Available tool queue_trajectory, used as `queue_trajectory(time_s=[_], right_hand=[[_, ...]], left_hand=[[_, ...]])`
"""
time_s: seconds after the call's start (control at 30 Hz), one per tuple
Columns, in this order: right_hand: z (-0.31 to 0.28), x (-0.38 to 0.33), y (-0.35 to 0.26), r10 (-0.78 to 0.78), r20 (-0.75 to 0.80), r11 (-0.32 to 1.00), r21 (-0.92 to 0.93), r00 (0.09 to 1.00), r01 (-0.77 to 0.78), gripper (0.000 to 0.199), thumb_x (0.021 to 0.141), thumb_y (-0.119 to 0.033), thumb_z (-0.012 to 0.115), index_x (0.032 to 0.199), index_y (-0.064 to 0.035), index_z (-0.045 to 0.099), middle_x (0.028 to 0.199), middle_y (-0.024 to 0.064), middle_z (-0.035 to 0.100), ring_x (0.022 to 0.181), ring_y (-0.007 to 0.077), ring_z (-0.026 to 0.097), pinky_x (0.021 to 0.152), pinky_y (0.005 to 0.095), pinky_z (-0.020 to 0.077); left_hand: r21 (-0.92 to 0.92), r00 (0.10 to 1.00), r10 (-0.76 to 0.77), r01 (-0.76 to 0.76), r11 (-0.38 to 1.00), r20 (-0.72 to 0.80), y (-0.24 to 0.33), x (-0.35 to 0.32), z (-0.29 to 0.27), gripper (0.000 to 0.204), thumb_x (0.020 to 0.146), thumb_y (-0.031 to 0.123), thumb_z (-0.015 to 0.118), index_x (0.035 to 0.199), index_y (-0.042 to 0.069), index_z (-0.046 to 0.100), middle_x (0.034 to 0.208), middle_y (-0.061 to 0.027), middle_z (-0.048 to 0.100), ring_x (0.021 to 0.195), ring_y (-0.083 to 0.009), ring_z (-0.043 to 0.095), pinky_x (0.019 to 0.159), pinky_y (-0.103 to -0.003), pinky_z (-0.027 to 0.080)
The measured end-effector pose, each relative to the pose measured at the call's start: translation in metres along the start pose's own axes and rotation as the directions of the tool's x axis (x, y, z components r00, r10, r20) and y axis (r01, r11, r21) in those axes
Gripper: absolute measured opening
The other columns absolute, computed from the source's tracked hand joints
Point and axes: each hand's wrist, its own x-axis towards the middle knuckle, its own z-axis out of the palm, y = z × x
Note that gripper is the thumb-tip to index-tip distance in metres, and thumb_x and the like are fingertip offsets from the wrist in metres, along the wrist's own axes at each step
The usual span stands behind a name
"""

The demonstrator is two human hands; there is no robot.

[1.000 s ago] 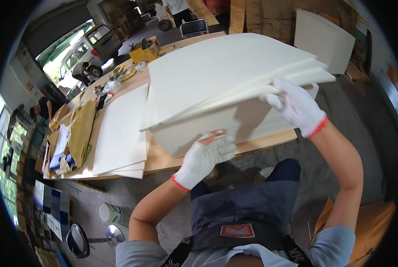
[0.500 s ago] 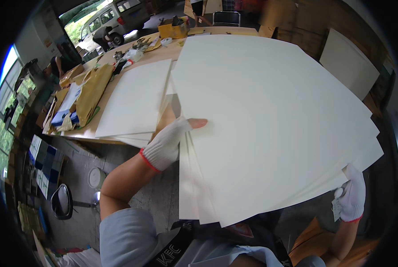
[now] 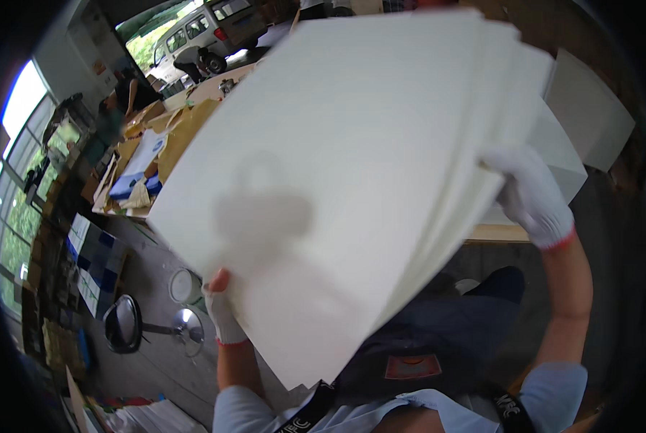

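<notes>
A fanned stack of large white sheets is lifted in front of me and hides most of the table. My left hand, in a white knit glove with a red cuff, closes on the stack's lower left edge. Its bare thumb lies on the top sheet and the other fingers are hidden underneath. My right hand, gloved the same way and a little blurred, grips the right edge, where several sheets spread apart. A soft shadow falls across the top sheet. Behind my right hand, more white sheet shows on the table.
At the left, the table holds brown wrapping paper and a blue-and-white package. A round stool and a white bucket stand on the floor. A white panel leans at the right. Beyond are people and a van.
The stack has risen and tilted, its near corner swinging left. My left hand has moved down and left along its edge. My right hand has moved up to the right edge.
</notes>
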Motion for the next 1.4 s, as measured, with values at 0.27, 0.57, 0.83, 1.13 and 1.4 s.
queue_trajectory(time_s=[0.27, 0.57, 0.83, 1.13, 1.4], right_hand=[[0.189, 0.046, 0.105, -0.18, 0.37, 0.982, 0.013, 0.912, 0.188, 0.05, 0.098, -0.03, 0.062, 0.135, 0.0004, 0.051, 0.111, 0.0064, 0.062, 0.096, 0.0138, 0.059, 0.08, 0.0286, 0.0512], [0.253, 0.164, 0.29, 0.169, -0.066, 0.957, 0.248, 0.983, -0.148, 0.032, 0.093, -0.022, 0.069, 0.114, 0.0006, 0.061, 0.098, 0.008, 0.066, 0.091, 0.0154, 0.061, 0.081, 0.0323, 0.0496], [0.232, 0.161, 0.295, 0.29, 0.079, 0.714, 0.645, 0.954, -0.271, 0.031, 0.091, -0.015, 0.07, 0.116, 0.0026, 0.062, 0.106, 0.0086, 0.067, 0.098, 0.0179, 0.062, 0.086, 0.0328, 0.0503], [0.199, 0.191, 0.346, -0.092, 0.043, 0.985, 0.147, 0.995, 0.085, 0.029, 0.092, -0.016, 0.066, 0.116, 0.0006, 0.063, 0.105, 0.009, 0.067, 0.094, 0.0203, 0.064, 0.083, 0.0355, 0.0525], [0.101, 0.059, 0.232, 0.345, 0.728, 0.683, 0.238, 0.593, -0.69, 0.02, 0.102, -0.023, 0.056, 0.112, -0.0054, 0.058, 0.086, 0.0024, 0.057, 0.076, 0.0102, 0.055, 0.064, 0.0254, 0.0481]], left_hand=[[0.054, 0.941, 0.316, -0.324, 0.945, 0.119, 0.002, 0.09, -0.041, 0.049, 0.1, 0.027, 0.047, 0.139, -0.003, 0.048, 0.128, -0.0187, 0.061, 0.114, -0.0271, 0.063, 0.095, -0.04, 0.055], [-0.082, 0.913, -0.1, 0.073, 0.994, -0.395, -0.088, 0.222, -0.114, 0.028, 0.092, 0.012, 0.063, 0.118, 0.003, 0.059, 0.115, -0.0104, 0.062, 0.107, -0.0237, 0.06, 0.091, -0.038, 0.053], [0.066, 0.904, -0.152, 0.194, 0.979, -0.4, -0.088, 0.22, -0.095, 0.025, 0.095, 0.014, 0.057, 0.116, 0.0, 0.06, 0.125, -0.0146, 0.059, 0.114, -0.0284, 0.058, 0.098, -0.042, 0.051], [0.166, 0.918, -0.188, 0.258, 0.952, -0.348, -0.087, 0.224, -0.07, 0.029, 0.097, 0.023, 0.059, 0.12, 0.005, 0.063, 0.123, -0.0109, 0.063, 0.102, -0.0212, 0.06, 0.084, -0.035, 0.053], [-0.201, 0.875, -0.045, -0.06, 0.978, -0.483, -0.07, 0.164, -0.036, 0.054, 0.092, 0.015, 0.062, 0.142, 0.009, 0.041, 0.129, -0.0119, 0.05, 0.113, -0.0212, 0.049, 0.094, -0.037, 0.039]])
